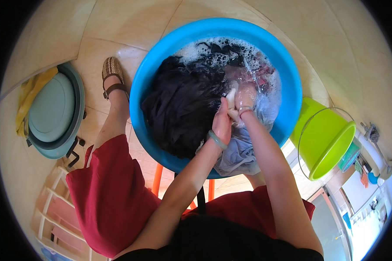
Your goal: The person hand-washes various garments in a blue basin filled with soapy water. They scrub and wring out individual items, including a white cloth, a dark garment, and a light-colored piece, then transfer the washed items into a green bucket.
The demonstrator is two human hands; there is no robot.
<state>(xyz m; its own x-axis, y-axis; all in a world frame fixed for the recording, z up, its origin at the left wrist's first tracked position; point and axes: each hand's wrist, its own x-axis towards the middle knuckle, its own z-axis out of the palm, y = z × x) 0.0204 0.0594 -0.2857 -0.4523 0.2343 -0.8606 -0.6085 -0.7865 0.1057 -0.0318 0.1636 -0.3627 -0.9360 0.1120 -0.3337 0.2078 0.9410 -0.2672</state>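
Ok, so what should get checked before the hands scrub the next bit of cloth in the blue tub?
1. Left hand has a grip on the pale cloth: ok.
2. Right hand is on the same cloth: ok, fingers partly under water.
3. Blue tub sits level: cannot tell, its base is hidden.
4. Soapy water in the tub: ok, foam shows.
5. Dark clothes are out of the hands' way: ok, heaped to the left.
6. Green bucket is clear of the tub: ok, tipped beside it.

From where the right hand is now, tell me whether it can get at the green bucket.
Probably yes. The right hand is in the blue basin, gripping wet cloth with the left hand; the green bucket stands just beyond the basin's rim on that side, nothing between.
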